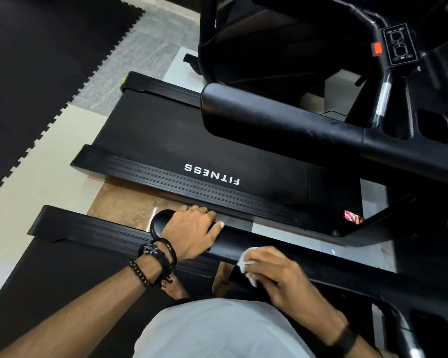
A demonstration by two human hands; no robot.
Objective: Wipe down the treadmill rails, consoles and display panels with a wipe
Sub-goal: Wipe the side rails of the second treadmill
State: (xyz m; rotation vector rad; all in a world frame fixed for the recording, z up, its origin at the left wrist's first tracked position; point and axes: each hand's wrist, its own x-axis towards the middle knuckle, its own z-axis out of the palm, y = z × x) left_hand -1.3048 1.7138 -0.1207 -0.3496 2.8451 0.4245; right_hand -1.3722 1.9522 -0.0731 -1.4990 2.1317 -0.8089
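While the person leaned over the near treadmill:
Left hand (pixel 192 228): fingers curled over the end of the black handrail (pixel 243 245), gripping it.
Right hand (pixel 274 272): clutched the white wipe (pixel 245 260), pressing it on that same rail.
Neighbouring treadmill (pixel 212 174): marked FITNESS.

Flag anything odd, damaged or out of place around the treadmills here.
Nothing looks broken or spilled. Mild oddities: the padded black handrail of the far treadmill shows pale dusty smudges, and a small red-patterned item lies on the floor at that treadmill's base; too blurred to identify. The left hand grips the near black handrail; the right hand holds the crumpled white wipe.
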